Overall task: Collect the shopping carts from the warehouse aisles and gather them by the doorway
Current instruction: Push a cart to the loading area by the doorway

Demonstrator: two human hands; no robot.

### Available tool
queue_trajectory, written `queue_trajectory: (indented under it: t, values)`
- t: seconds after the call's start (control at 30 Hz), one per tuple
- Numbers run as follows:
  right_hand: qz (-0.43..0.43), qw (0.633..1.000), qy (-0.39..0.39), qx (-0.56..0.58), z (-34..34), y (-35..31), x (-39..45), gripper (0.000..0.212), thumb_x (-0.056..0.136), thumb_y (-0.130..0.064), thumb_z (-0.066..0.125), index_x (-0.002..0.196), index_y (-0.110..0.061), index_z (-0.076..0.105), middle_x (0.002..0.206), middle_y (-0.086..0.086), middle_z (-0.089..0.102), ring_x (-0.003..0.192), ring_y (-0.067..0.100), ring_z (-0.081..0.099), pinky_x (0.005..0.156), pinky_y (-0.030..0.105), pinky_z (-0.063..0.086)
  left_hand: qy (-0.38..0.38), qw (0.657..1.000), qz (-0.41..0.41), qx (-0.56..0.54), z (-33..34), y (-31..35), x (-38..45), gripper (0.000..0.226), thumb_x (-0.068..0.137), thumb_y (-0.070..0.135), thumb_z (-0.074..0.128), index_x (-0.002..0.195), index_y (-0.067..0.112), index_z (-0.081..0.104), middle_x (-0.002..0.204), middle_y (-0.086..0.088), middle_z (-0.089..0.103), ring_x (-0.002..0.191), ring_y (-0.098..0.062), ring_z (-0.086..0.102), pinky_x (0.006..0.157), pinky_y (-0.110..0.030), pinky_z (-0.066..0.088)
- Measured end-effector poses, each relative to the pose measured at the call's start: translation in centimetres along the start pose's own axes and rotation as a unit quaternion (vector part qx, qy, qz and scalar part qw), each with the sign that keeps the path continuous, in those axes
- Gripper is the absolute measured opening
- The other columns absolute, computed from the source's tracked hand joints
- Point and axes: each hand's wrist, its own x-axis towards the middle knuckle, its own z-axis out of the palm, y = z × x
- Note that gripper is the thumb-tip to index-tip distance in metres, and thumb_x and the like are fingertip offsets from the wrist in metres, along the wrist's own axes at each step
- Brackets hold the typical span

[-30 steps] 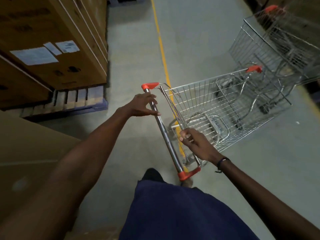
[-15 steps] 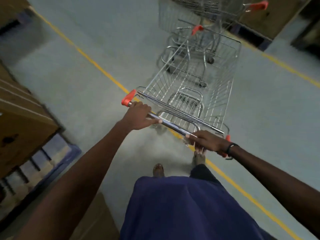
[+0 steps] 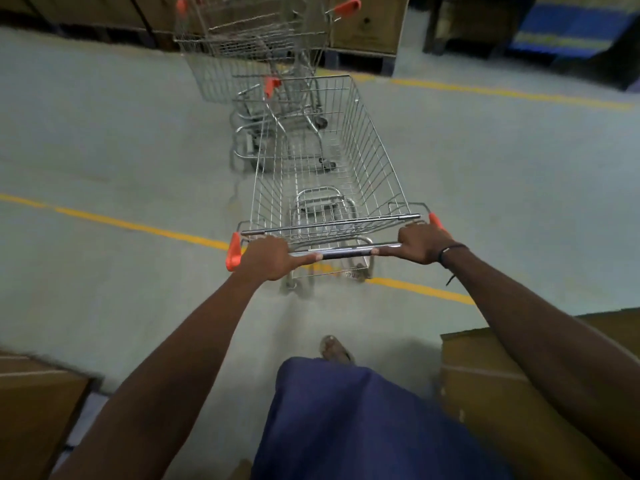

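Observation:
An empty wire shopping cart point(image 3: 367, 150) with orange handle caps stands straight in front of me. My left hand point(image 3: 268, 259) grips the left end of its metal handle bar point(image 3: 346, 252). My right hand point(image 3: 420, 242) grips the right end of the same bar. Directly ahead, a second wire cart point(image 3: 242, 64) with orange caps stands with its back toward the nose of my cart. The two baskets overlap in view; whether they touch is unclear.
A yellow floor line point(image 3: 138, 226) runs across under the cart, and another yellow line point(image 3: 519, 95) lies farther ahead. Wooden crates on pallets point(image 3: 367, 29) line the far side. Cardboard boxes point(image 3: 485, 393) stand close at my right and more boxes point(image 3: 31, 410) at my left.
The cart and I have swung round so that it now points straight at the second cart. My right hand moved from the rear basket frame onto the handle bar.

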Motion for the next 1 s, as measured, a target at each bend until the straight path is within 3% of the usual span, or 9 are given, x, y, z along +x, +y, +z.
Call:
queue_trajectory:
  t: [0.1,0.27,0.4,0.6,0.7,1.0]
  values:
    - [0.007,1.0,0.014,0.012,1.5,-0.1,-2.0,0.115,0.06,-0.114,-0.002,0.061,-0.016,0.06,0.069,-0.002,0.064,0.08,0.021,0.061,0.12,0.06,0.021,0.055,0.997,-0.011,0.058,1.1,1.3,-2.2,0.101,0.069,0.109,0.03,0.07,0.015,0.067,0.075,-0.006,0.066,0.073,-0.027,0.063,0.073,-0.036,0.047]
    - [0.031,0.998,0.046,0.025,3.7,-0.4,-4.5,0.112,0.063,-0.114,0.007,0.058,-0.015,0.058,0.065,-0.002,0.062,0.074,0.015,0.058,0.121,0.059,0.021,0.09,0.994,0.001,0.054,3.1,1.0,-3.5,0.1,0.063,0.113,0.029,0.065,0.017,0.061,0.069,-0.002,0.065,0.069,-0.027,0.067,0.072,-0.037,0.056]
    - [0.062,0.997,0.048,0.01,4.8,-1.8,-6.3,0.1,0.076,-0.107,0.022,0.059,-0.015,0.06,0.068,-0.002,0.062,0.084,0.021,0.062,0.123,0.059,0.018,0.089,0.994,0.052,0.04,2.7,0.5,-4.7,0.087,0.075,0.103,0.041,0.064,0.018,0.054,0.069,-0.003,0.06,0.069,-0.026,0.06,0.066,-0.036,0.045]
    - [0.114,0.991,0.057,0.027,6.2,-4.9,-7.6,0.112,0.065,-0.113,0.007,0.063,-0.017,0.065,0.071,-0.002,0.065,0.089,0.025,0.064,0.118,0.057,0.022,0.068,0.987,0.127,0.068,1.2,-2.1,-3.6,0.084,0.08,0.099,0.038,0.063,0.017,0.053,0.063,0.002,0.05,0.067,-0.025,0.055,0.065,-0.037,0.04]
    - [0.152,0.987,0.05,0.036,6.4,-6.2,-7.7,0.103,0.074,-0.109,0.018,0.063,-0.017,0.063,0.073,-0.001,0.065,0.094,0.026,0.065,0.121,0.059,0.019,0.052,0.983,0.154,0.08,0.2,-3.2,-1.9,0.086,0.08,0.098,0.036,0.063,0.016,0.054,0.062,0.001,0.052,0.061,-0.021,0.051,0.063,-0.037,0.038]
    - [0.255,0.962,0.061,0.074,6.0,-9.6,-6.1,0.102,0.074,-0.11,0.019,0.061,-0.017,0.06,0.068,-0.004,0.063,0.085,0.022,0.065,0.122,0.059,0.022,0.033,0.956,0.269,0.112,-3.0,-5.7,5.2,0.086,0.083,0.098,0.033,0.063,0.016,0.053,0.068,-0.002,0.055,0.068,-0.028,0.058,0.064,-0.039,0.042]
